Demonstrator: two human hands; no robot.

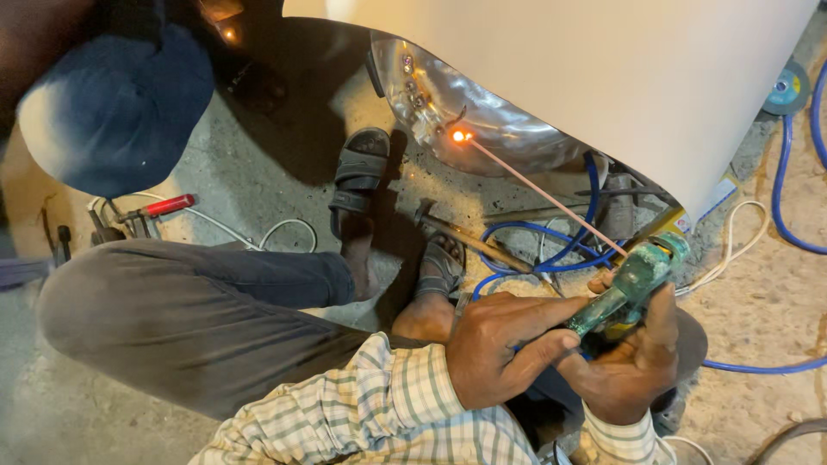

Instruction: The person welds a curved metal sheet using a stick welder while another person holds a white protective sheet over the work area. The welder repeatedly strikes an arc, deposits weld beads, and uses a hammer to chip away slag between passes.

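Both hands on green electrode holder (633,280): left hand (504,344) grips handle low, right hand (633,362) cups beneath it. Thin rod (543,194) runs up-left from holder; tip glows orange (461,135) against shiny metal end cap (469,112) of large cream cylinder (603,77). Blue hose (551,254) coiled on concrete beneath. Sandalled feet (362,176) near cap. Red-handled tool (164,207) lies well apart, at left.

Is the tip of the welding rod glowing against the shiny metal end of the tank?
Yes, the welding rod ends in a bright orange glow right on the shiny metal end, and both hands grip the green holder.
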